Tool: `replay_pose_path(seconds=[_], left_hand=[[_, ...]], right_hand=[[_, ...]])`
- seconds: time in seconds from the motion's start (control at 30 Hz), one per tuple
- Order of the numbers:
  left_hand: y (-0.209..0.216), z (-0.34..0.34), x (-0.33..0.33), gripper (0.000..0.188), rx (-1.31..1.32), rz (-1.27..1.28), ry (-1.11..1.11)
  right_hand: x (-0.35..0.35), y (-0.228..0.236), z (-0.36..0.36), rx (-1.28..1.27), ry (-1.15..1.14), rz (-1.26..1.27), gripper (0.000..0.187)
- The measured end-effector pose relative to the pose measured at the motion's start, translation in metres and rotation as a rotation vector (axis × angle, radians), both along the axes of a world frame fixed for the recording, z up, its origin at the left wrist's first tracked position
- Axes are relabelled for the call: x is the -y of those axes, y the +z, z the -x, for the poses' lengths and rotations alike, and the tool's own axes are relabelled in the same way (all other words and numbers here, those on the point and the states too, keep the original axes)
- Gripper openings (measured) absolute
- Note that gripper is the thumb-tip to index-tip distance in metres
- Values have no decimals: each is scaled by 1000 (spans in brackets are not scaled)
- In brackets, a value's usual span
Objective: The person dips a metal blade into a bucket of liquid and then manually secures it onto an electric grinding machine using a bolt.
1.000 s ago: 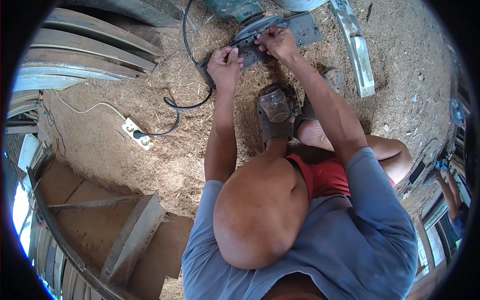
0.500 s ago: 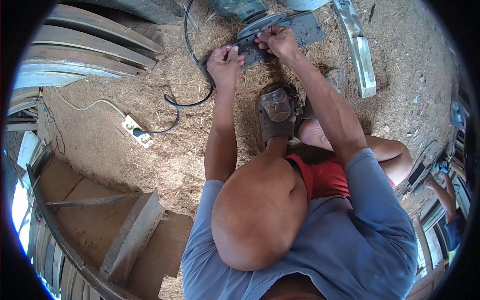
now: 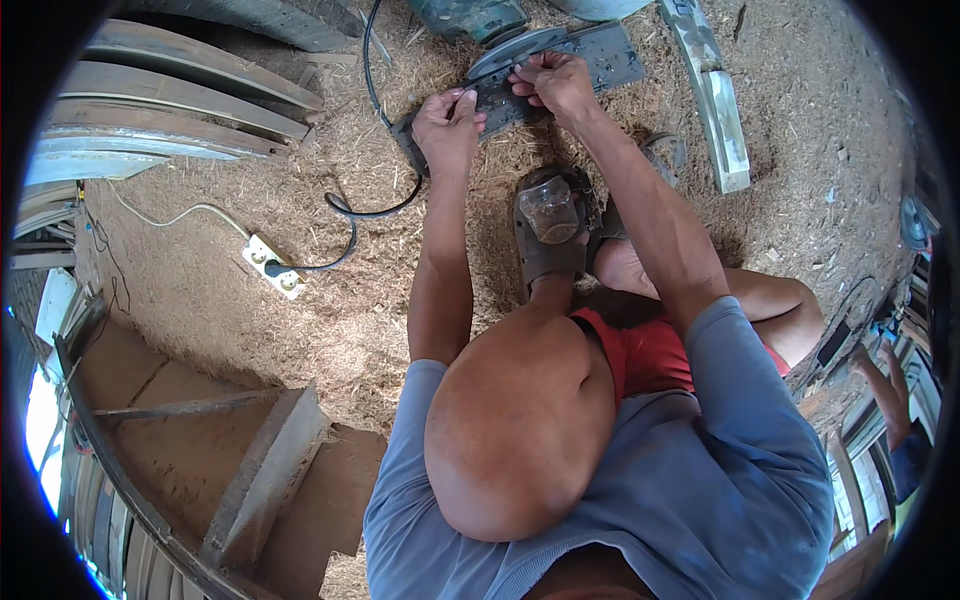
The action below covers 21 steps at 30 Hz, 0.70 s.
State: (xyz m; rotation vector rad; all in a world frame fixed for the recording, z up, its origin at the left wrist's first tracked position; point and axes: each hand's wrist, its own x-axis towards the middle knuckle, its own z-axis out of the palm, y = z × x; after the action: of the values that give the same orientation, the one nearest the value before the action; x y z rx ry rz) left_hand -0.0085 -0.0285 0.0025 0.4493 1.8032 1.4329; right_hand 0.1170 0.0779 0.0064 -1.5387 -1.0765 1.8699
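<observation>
Nearest the camera sat the person's bent knee [image 3: 520, 430] and grey shirt [image 3: 700, 500], with red shorts [image 3: 650, 350] beyond and a sandalled foot [image 3: 550, 225] planted on the sawdust-covered floor [image 3: 300, 280]. Both forearms reached forward to a power saw [image 3: 545, 70] lying on the floor at the top of the view. Its flat grey base plate [image 3: 610, 55] was a long rectangle pierced with small holes, its long axis running from lower left to upper right — the upper-right end pointing away from the person. A curved metal guard and a teal motor housing [image 3: 465, 15] rose behind it.

The left hand [image 3: 447, 125] had its grip closed over the plate's lower-left end; the right hand [image 3: 555, 85] pinched the plate's near edge, fingers curled shut on it. A black cable [image 3: 375, 150] looped from the saw to a white socket strip [image 3: 272, 268] at left. A pale wooden strip [image 3: 715, 95] lay to the right, curved planks [image 3: 180, 100] far left. No labels could be made out.
</observation>
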Motion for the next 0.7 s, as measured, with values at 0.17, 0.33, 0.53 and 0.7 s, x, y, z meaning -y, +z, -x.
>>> replay_pose_path(seconds=[0.17, 0.33, 0.53, 0.7], left_hand=[[-5, 2, 3, 19, 41, -53, 46], [-5, 1, 2, 18, 34, -54, 52], [-4, 1, 0, 17, 40, -40, 29], [-4, 1, -1, 17, 15, -20, 5]], right_hand=[[-1, -1, 2, 6, 64, 2, 12], [-2, -5, 1, 3, 85, -42, 12], [-2, -7, 1, -7, 31, -31, 10], [-2, -3, -1, -12, 4, -11, 8]])
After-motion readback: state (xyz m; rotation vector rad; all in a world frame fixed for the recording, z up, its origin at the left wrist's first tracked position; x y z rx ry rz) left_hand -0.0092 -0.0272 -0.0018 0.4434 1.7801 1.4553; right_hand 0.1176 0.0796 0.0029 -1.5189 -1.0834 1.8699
